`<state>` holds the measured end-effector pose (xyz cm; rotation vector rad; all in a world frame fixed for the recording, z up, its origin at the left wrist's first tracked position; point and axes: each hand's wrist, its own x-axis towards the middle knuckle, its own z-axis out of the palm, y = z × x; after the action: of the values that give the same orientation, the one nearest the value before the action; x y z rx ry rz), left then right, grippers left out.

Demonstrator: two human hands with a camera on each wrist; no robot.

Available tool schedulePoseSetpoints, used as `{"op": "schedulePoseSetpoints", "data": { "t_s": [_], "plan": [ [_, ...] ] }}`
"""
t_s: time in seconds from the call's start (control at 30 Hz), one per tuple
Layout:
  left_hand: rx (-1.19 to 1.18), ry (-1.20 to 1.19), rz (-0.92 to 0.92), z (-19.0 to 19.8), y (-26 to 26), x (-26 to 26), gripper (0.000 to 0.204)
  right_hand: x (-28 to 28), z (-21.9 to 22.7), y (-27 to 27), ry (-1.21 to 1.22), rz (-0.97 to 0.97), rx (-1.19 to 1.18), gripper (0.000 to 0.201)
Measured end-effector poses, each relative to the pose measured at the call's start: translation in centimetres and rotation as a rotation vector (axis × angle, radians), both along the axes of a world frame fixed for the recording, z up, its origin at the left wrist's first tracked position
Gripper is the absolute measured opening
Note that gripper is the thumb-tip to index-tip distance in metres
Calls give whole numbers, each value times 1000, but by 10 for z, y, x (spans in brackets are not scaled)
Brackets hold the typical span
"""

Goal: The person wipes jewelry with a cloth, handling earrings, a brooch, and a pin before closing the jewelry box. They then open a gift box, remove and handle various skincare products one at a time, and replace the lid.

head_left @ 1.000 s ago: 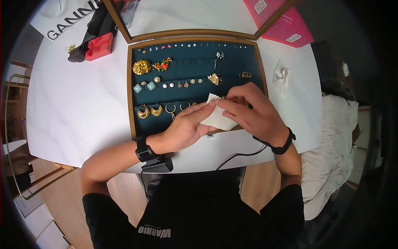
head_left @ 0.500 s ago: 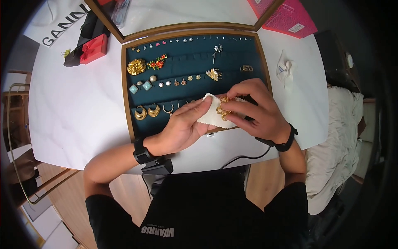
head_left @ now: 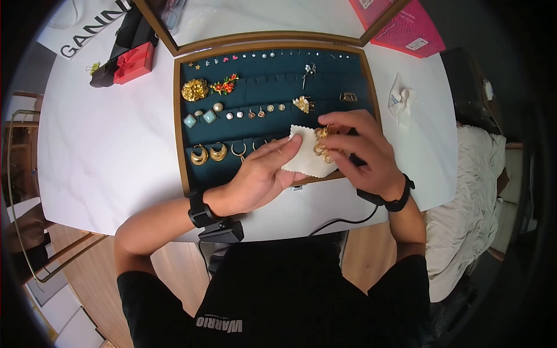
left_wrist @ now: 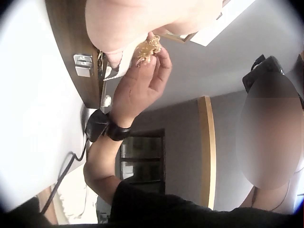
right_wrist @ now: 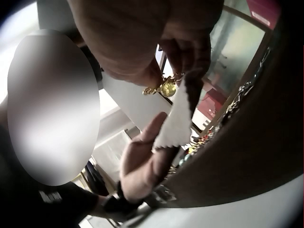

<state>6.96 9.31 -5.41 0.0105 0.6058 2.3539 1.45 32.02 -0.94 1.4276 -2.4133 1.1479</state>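
Overhead, the left hand [head_left: 258, 174] grips a white cloth [head_left: 303, 155] while the right hand [head_left: 368, 152] pinches gold jewelry [head_left: 322, 146] at its edge, above the open case [head_left: 180, 130]. Left wrist: the left hand partly hides the cloth. Right wrist: gold jewelry shows beneath the right hand.

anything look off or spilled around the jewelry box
Nothing looks spilled or broken. The only untidy bit is a crumpled white item on the table, right of the box: it lies loose, while the earrings sit in rows.
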Motion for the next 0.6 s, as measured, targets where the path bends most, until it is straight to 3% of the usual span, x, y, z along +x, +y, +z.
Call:
{"op": "schedulePoseSetpoints", "data": {
  "t_s": [0.07, 0.17, 0.2, 0.27, 0.4, 0.5, 0.6],
  "plan": [
    [-83, 19, 2, 1, 1, 0, 50, 1, -1, 1, -85, -17, -53, 33],
    [-46, 65, -16, 5, 4, -2, 53, 7, 1, 0, -744, -12, -673, 40],
    [-45, 68, -18, 5, 4, -3, 53, 5, 3, 4, -739, -14, -672, 40],
    [-54, 125, -33, 7, 5, -4, 55, -2, 6, 16, -986, 9, -617, 37],
    [-77, 122, -3, 13, 7, -2, 47, 1, 2, 12, -1104, 4, -692, 34],
    [-119, 83, 19, 12, 5, 1, 46, 4, -1, 4, -942, -69, -566, 34],
    [-89, 94, 20, 6, 5, 2, 44, 6, -3, 2, -956, -15, -461, 37]
  ]
}}
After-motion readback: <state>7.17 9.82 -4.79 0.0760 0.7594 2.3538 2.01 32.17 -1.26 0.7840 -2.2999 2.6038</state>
